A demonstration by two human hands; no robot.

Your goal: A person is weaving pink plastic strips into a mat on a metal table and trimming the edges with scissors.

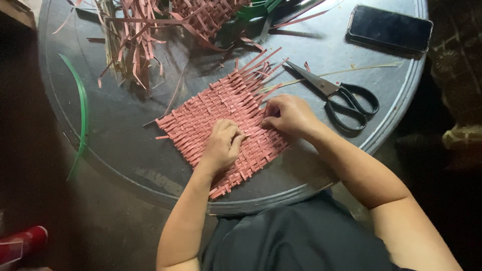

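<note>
A flat mat woven from pink strips lies on a round grey metal table. My left hand rests curled on the mat's near middle, fingers pressing on the weave. My right hand sits at the mat's right edge, with fingertips pinching a pink strip there. Loose strip ends stick out of the mat toward the upper right.
Black-handled scissors lie just right of my right hand. A dark phone lies at the table's far right. A heap of loose pink strips and another woven piece sit at the back. A green strap curves along the left rim.
</note>
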